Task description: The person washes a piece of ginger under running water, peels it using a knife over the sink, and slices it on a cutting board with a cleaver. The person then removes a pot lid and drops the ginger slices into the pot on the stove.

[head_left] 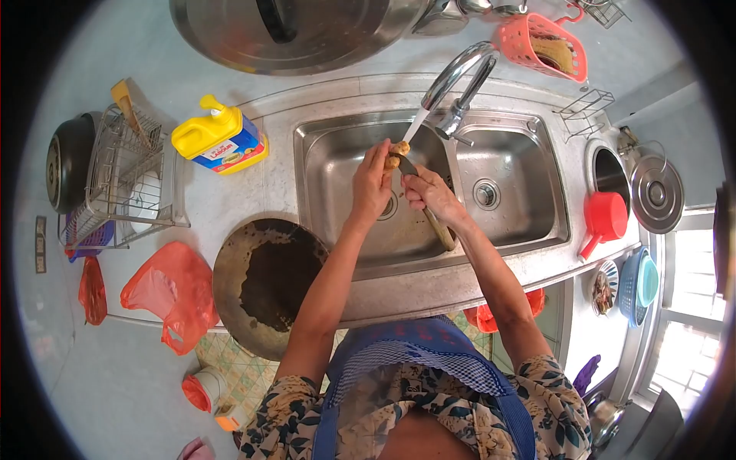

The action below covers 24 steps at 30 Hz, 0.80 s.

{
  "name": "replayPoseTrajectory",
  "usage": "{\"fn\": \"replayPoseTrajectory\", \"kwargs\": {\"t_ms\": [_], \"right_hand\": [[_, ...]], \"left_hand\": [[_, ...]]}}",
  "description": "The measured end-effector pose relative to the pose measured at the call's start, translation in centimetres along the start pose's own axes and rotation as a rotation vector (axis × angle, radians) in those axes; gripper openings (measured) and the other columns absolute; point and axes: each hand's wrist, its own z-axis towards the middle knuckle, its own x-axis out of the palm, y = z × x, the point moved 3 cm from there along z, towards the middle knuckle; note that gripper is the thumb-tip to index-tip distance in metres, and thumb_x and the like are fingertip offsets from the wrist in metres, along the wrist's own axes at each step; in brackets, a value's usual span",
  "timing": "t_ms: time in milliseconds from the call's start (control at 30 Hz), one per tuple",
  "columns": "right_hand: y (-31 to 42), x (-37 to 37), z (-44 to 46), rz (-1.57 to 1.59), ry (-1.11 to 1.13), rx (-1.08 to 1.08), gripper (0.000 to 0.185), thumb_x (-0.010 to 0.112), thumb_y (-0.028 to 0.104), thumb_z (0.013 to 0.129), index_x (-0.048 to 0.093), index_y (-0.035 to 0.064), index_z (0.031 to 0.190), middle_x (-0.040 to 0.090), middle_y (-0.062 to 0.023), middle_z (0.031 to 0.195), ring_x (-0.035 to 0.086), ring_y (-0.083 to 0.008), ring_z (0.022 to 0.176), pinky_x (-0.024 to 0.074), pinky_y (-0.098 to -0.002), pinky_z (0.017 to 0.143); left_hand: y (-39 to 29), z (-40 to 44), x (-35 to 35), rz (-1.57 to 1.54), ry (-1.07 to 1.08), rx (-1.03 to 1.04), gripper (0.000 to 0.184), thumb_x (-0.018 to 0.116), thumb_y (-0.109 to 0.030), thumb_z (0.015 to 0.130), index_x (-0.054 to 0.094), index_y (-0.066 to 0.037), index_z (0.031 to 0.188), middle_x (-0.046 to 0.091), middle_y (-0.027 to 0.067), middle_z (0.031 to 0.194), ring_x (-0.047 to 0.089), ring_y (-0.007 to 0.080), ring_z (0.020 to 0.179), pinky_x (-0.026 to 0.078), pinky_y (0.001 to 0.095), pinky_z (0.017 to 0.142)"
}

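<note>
Yellow jug (222,144), wok (264,280) were set beside sink (335,165) | over it, root (395,156) was pinched by left hand (372,182), knife (408,165) clasped by right hand (435,196)

Looks bright and evenly lit, warped towards the rim.
Takes in daylight from the barred window (698,287) at the right, blown out to white. Glints off the tap (441,82) and steel sink (331,176), with broader sheen on the large lid (222,34). Casts mostly soft shadows. Bows the counter (277,184) into a curve, blurs at the outer ring and drops to black in the corners. Reads clearest near the middle.
</note>
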Motion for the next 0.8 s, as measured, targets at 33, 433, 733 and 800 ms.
{"fn": "replayPoseTrajectory", "kwargs": {"t_ms": [33,433,733,800], "right_hand": [[0.0,0.0,0.0,-0.003,0.01,0.008,0.009,0.045,0.014,0.091,0.049,0.0064,0.089,0.04,0.0048,0.07,0.031,-0.0027,0.054,0.0254,-0.0191,0.046],[0.8,-2.0,-0.5,-0.487,0.059,-0.334,0.019,0.05,0.022,0.09,0.054,0.0039,0.088,0.051,-0.0006,0.069,0.045,-0.0103,0.059,0.0359,-0.0246,0.054],[4.0,-1.1,-2.5,-1.125,-0.102,-0.721,0.014,0.051,0.014,0.087,0.058,0.0053,0.095,0.062,-0.0118,0.086,0.058,-0.0317,0.075,0.0453,-0.0361,0.068],[4.1,-1.0,-2.6,-1.126,-0.103,-0.723,0.014,0.052,0.014,0.086,0.058,0.0057,0.096,0.063,-0.0114,0.087,0.058,-0.0313,0.076,0.0455,-0.0367,0.069]], "left_hand": [[0.0,0.0,-0.1,0.042,-0.009,0.028,0.06,0.05,0.012,0.071,0.041,-0.006,0.128,0.052,0.0115,0.115,0.053,0.0315,0.1,0.047,0.0361,0.081],[-1.2,-0.4,-0.3,-0.338,0.081,-0.104,0.066,0.05,0.012,0.071,0.035,-0.009,0.132,0.051,0.0147,0.114,0.054,0.0315,0.1,0.048,0.0345,0.08],[-1.0,1.5,-1.8,-0.189,0.148,-0.027,0.065,0.048,0.016,0.067,0.04,-0.011,0.126,0.053,0.0121,0.11,0.055,0.0299,0.096,0.047,0.0351,0.075],[-1.3,1.7,-1.8,-0.158,0.151,-0.001,0.065,0.047,0.017,0.065,0.041,-0.011,0.124,0.053,0.0119,0.109,0.055,0.0303,0.095,0.047,0.0358,0.074]]}}
